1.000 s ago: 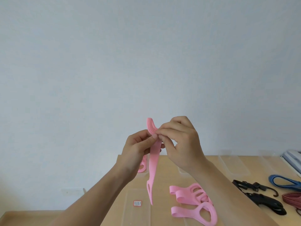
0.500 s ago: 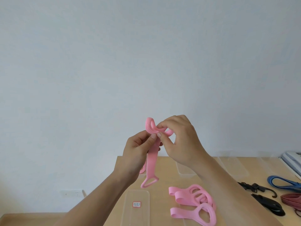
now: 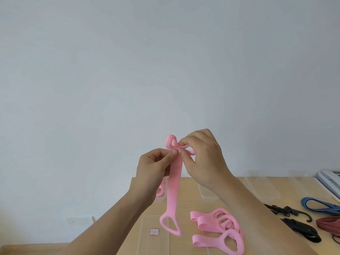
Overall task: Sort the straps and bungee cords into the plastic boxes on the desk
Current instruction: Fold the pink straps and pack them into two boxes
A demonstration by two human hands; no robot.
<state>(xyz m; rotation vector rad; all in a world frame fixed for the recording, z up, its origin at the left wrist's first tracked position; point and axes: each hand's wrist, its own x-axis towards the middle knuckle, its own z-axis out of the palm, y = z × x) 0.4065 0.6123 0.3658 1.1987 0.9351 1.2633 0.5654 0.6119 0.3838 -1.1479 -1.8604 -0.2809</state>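
A long pink strap [image 3: 174,188] hangs in front of me above the desk, its lower loop end dangling near the desk. My left hand [image 3: 153,171] pinches the strap just below its folded top. My right hand [image 3: 201,159] pinches the upper loop end, bent over to the right. Other pink straps [image 3: 217,223] lie piled on the desk below my right forearm. A clear plastic box [image 3: 161,196] behind my left hand holds another pink strap. Black hooked cords [image 3: 287,211], a blue cord [image 3: 318,204] and dark red cords [image 3: 329,224] lie at the right.
A clear lid with a red label [image 3: 154,231] lies at the desk's near left. Further clear boxes [image 3: 261,188] stand along the back edge of the wooden desk [image 3: 189,203]. A white object [image 3: 329,178] sits at the far right. A wall socket [image 3: 80,220] is low on the left.
The strap's top end has been folded over into a loop by my right hand. The hanging lower end has turned, so its loop now faces me. Both hands stayed in place.
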